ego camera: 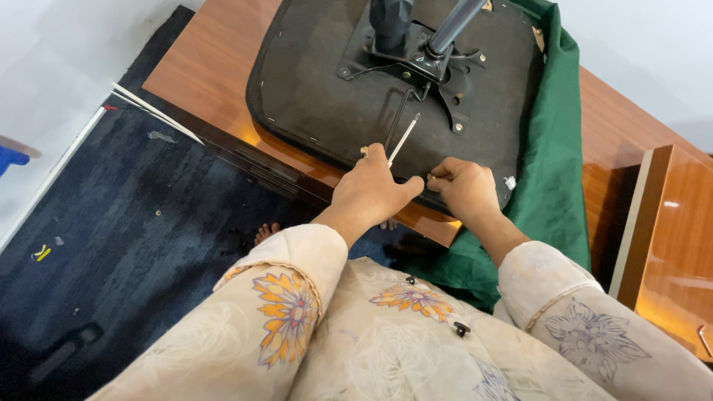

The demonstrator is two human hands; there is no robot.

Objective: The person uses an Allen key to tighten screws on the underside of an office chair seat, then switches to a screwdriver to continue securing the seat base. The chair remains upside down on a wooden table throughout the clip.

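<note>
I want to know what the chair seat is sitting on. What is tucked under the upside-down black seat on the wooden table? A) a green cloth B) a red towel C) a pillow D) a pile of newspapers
A: a green cloth shows under the right edge of the upside-down black seat and hangs down off the wooden table.
</note>
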